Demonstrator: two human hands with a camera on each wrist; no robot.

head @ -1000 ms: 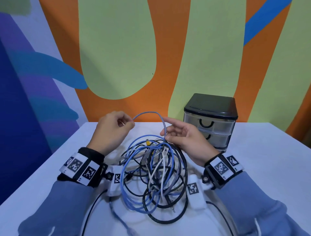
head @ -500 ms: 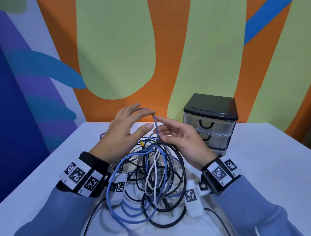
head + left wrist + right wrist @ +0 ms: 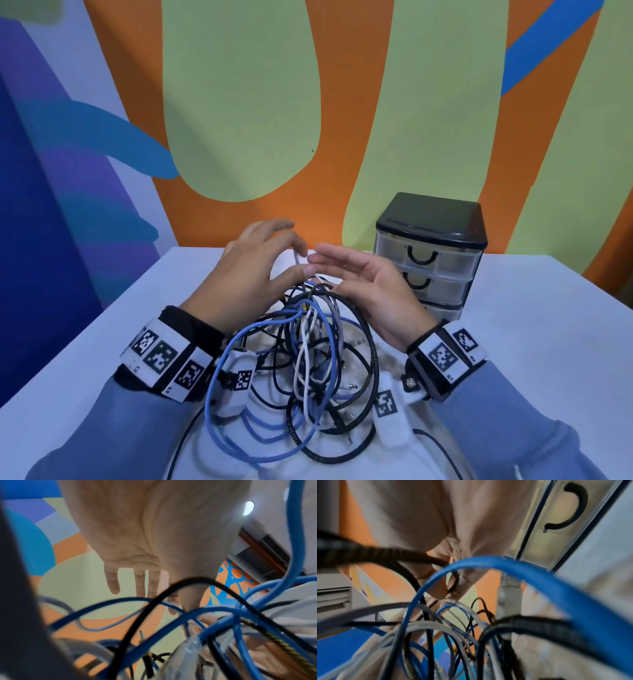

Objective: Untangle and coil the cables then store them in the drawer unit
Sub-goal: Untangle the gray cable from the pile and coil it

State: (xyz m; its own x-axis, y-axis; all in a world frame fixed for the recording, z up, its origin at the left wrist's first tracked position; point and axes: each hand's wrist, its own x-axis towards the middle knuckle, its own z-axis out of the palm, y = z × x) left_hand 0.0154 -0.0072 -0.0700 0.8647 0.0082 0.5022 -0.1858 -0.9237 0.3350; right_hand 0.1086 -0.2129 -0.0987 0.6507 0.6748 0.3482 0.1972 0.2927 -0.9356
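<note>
A tangle of blue, black, white and grey cables [image 3: 308,370] lies on the white table [image 3: 531,325] between my forearms, its top drawn up toward my hands. My left hand [image 3: 291,250] hovers over it with straight fingers [image 3: 139,585], and a pale cable end [image 3: 297,257] stands beside its thumb. My right hand [image 3: 329,270] faces it, palm turned left. Its lower fingers [image 3: 441,588] curl round strands at the top of the tangle, a black braided cable [image 3: 412,558] among them. The black-topped drawer unit [image 3: 431,219] stands behind my right hand with its drawers closed.
A painted orange, green and blue wall rises right behind the table's far edge. Wrist cameras and their thin black leads [image 3: 442,448] lie beside the tangle near my sleeves. Bare tabletop stretches right of the drawer unit and left of my left arm.
My left hand let go of the arched grey-blue cable, opened its fingers and moved right toward my right hand. The tangle's top has been pulled higher and tighter.
</note>
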